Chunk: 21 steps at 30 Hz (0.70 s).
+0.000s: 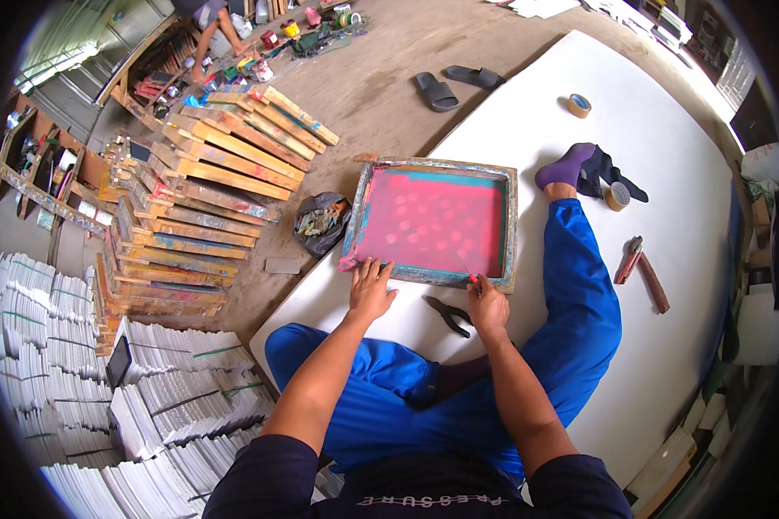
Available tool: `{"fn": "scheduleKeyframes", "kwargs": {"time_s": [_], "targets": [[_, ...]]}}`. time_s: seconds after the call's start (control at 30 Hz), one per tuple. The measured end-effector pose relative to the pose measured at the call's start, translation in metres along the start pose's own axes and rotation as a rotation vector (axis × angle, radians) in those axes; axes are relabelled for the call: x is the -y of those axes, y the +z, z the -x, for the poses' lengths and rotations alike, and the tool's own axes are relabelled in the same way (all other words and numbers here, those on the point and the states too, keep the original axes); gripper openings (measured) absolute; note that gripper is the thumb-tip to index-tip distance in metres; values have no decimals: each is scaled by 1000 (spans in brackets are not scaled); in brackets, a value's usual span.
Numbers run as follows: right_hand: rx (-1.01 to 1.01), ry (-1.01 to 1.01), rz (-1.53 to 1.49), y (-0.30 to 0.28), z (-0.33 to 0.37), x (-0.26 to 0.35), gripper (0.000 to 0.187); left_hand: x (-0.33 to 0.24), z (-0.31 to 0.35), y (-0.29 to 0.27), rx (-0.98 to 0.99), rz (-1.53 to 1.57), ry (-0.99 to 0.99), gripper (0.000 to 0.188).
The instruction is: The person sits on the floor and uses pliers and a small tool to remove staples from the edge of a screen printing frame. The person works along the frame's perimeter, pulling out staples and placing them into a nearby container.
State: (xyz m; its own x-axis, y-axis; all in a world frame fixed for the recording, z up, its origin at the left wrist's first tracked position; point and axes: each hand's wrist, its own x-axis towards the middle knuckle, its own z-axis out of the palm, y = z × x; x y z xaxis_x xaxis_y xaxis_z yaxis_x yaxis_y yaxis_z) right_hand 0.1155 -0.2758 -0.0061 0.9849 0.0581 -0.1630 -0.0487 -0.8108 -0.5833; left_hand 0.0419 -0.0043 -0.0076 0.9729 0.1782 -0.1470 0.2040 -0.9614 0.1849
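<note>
A screen printing frame [433, 216] with pink mesh and a paint-stained wooden border lies on the white board [528, 112] before me. My left hand [371, 290] rests on its near left edge, fingers spread. At the near right edge, my right hand [488, 303] is closed around a small red-handled tool [473, 278]. Its thin shaft points over the mesh; it looks like a screwdriver, but my fingers hide most of the handle. Between my hands, dark-handled pliers [448, 315] lie on the board, just below the frame and touched by neither hand.
Many paint-stained wooden frames [208, 190] stand in rows at the left, above bundled white stacks [173, 381]. A black bag of scraps [322, 218] sits beside the board. Tape rolls [578, 105], red-handled pliers [630, 259] and a wooden stick [653, 283] lie right. Another person's leg [206, 43] shows far left.
</note>
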Motion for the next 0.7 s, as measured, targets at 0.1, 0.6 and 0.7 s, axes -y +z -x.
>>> {"fn": "scheduleKeyframes", "kwargs": {"time_s": [0.1, 0.6, 0.7], "targets": [[-88, -38, -25, -2, -6, -6, 40, -6, 5, 1, -10, 17, 41, 73], [-124, 59, -228, 6, -2, -6, 34, 19, 12, 19, -127, -75, 15, 68], [-187, 112, -351, 16, -7, -22, 35, 24, 14, 19, -135, -97, 8, 68]]}}
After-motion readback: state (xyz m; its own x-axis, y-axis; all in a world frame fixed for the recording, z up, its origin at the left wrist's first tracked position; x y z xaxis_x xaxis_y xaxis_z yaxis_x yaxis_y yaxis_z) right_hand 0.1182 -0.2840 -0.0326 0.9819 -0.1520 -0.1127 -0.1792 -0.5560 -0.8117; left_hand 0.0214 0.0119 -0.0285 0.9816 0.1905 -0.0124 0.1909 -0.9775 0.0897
